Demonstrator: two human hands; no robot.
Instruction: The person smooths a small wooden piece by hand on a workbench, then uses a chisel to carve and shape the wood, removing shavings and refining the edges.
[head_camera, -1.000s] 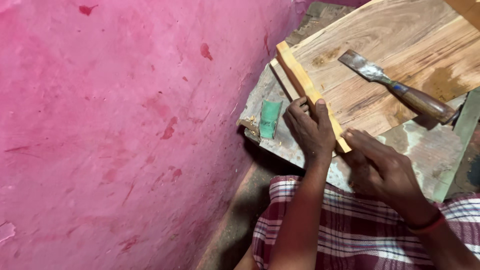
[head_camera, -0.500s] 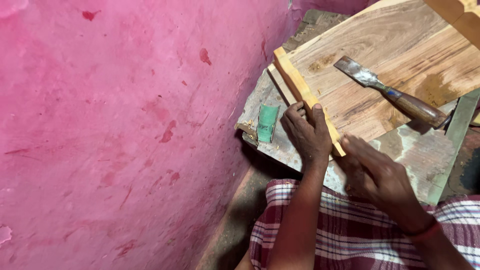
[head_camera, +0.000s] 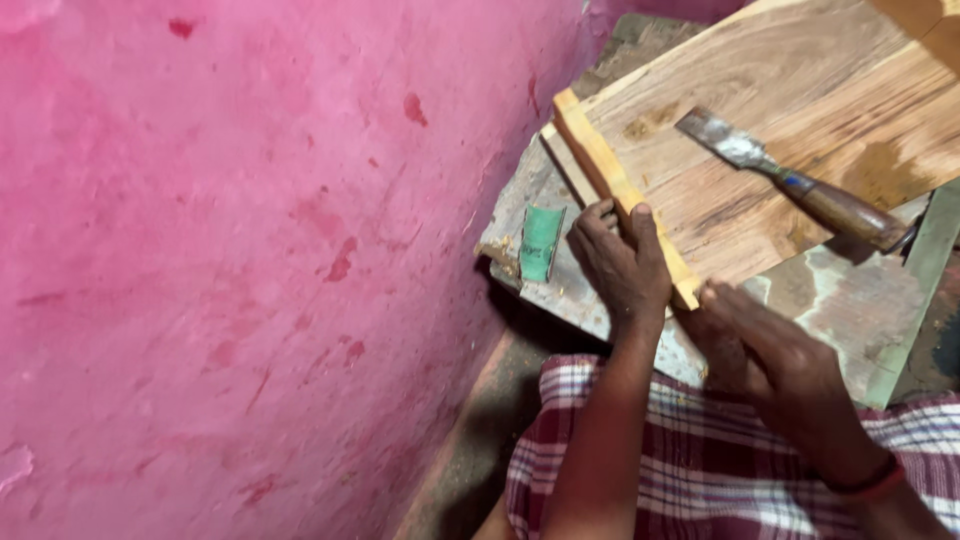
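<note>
At the bottom right, the right hand (head_camera: 765, 345) curls its fingers at the near end of the thin yellow wood strip (head_camera: 620, 195) — its grip is unclear. Just left, the left hand (head_camera: 625, 265) wraps over that strip. Farther up, a chisel (head_camera: 790, 185) lies on the big wooden board (head_camera: 790, 90) — a green scrap (head_camera: 541, 243) sits beside the pink wall (head_camera: 250, 250).

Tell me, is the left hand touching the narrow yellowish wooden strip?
Touching: in the head view, the left hand wraps its fingers over the narrow yellowish wooden strip.
</note>
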